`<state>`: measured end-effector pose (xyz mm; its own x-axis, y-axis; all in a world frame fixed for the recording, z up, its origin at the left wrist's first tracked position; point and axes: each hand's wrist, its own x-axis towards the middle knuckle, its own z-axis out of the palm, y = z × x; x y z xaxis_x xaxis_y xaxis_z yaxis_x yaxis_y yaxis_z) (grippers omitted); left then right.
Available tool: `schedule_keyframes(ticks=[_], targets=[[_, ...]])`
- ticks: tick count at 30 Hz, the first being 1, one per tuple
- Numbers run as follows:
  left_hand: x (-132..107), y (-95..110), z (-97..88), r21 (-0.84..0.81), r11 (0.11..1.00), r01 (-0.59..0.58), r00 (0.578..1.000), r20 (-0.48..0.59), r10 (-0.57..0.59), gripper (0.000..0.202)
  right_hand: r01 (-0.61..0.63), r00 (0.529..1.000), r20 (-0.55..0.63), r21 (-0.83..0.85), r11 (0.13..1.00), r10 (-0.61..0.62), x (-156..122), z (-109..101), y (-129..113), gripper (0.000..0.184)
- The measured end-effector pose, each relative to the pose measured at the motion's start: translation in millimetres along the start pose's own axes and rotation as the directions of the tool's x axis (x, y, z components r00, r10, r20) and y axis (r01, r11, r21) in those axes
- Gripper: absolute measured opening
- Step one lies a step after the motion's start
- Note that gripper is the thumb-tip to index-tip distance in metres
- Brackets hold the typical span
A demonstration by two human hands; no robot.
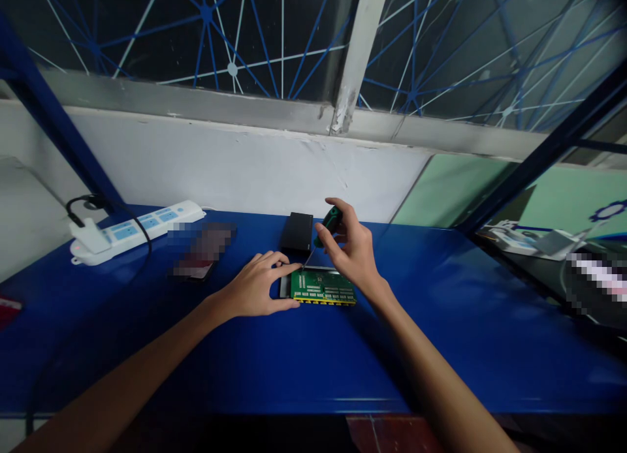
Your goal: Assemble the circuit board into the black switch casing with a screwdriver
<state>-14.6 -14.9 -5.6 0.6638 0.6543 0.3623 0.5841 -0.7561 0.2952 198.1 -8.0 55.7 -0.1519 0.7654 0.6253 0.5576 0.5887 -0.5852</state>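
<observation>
A green circuit board (321, 284) with a yellow strip along its near edge lies on the blue table (274, 365). It sits in a grey metal piece whose left end shows beside it. My left hand (257, 284) grips the left end, thumb at the near corner and index finger at the far corner. In my right hand (356, 249) is a screwdriver (329, 224) with a green and black handle, held tilted. Its thin shaft points down to the board's far left corner, close to my left index finger. Whether the tip sits in a screw is too small to tell.
Just behind the board stands a black box (296, 230). A white power strip (157, 223) with a plug and black cable lies at the back left, near a phone (203, 252). Blue frame posts (524, 179) rise at both sides. Behind the table is a wall (245, 166).
</observation>
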Motion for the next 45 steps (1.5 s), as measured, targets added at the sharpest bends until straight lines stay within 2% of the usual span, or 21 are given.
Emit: schedule_keyframes(ticks=[12, 18, 24, 26, 29, 31, 35, 38, 42, 45], targets=[[0.1, -0.3, 0.7, 0.021, 1.000, 0.004, 1.000, 0.000, -0.004, 0.061, 0.040, 0.999, 0.013, -0.022, 0.999, -0.039, -0.6, 0.1, -1.0, 0.045], [0.2, 0.2, 0.7, 0.028, 1.000, 0.009, 1.000, 0.015, -0.009, 0.061, 0.048, 0.995, 0.089, 0.005, 0.999, -0.048, -1.3, -2.2, -2.9, 0.049], [1.3, 3.4, -2.2, 0.014, 1.000, 0.014, 1.000, 0.010, -0.014, 0.060, 0.097, 0.995, 0.007, -0.079, 0.992, -0.096, -1.9, 1.6, -3.6, 0.048], [3.1, 5.5, -1.8, -0.015, 1.000, 0.010, 1.000, -0.019, -0.010, 0.055, 0.080, 0.996, 0.036, -0.073, 0.994, -0.077, -2.3, 3.0, -4.4, 0.050], [6.7, 7.3, 1.9, -0.091, 0.995, 0.036, 0.992, -0.114, -0.046, 0.035, 0.078, 0.994, 0.075, -0.047, 0.996, -0.074, -2.3, 4.7, -5.3, 0.053], [9.1, 7.4, 4.8, -0.139, 0.989, 0.051, 0.979, -0.187, -0.076, 0.024, 0.108, 0.993, 0.058, -0.057, 0.993, -0.105, -2.0, 6.1, -5.6, 0.051], [14.6, 8.3, 6.0, -0.188, 0.981, 0.038, 0.957, -0.276, -0.090, 0.016, 0.159, 0.987, 0.032, -0.101, 0.982, -0.157, -3.0, 9.6, -6.9, 0.049], [22.3, 10.7, 3.8, -0.158, 0.986, 0.052, 0.955, -0.282, -0.096, 0.012, 0.165, 0.986, 0.060, -0.128, 0.978, -0.159, -5.2, 11.1, -8.2, 0.052], [37.9, 12.3, 3.7, -0.021, 0.997, 0.076, 0.954, -0.289, -0.078, 0.008, 0.173, 0.984, 0.079, -0.154, 0.973, -0.162, -6.3, 11.3, -6.6, 0.054], [45.6, 11.4, 7.3, -0.051, 0.995, 0.081, 0.932, -0.351, -0.094, 0.009, 0.173, 0.985, 0.044, -0.161, 0.972, -0.168, -5.5, 11.5, -3.2, 0.056]])
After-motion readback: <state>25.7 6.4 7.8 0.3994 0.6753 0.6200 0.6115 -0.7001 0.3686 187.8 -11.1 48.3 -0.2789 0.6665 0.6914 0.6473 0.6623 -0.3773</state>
